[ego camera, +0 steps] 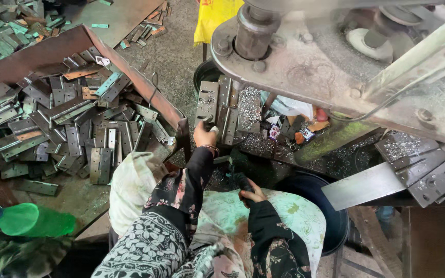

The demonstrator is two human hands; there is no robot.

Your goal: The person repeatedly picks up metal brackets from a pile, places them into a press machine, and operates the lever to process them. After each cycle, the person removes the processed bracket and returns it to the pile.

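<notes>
Right hand grips a dark handle, left hand pinches a hinge that may slip under the press.

I look down on a gritty concrete floor strewn with metal shavings. A rusty tray slopes at the left, a grey press frame looms overhead, and a yellow cloth hangs beyond in flat daylight.
</notes>
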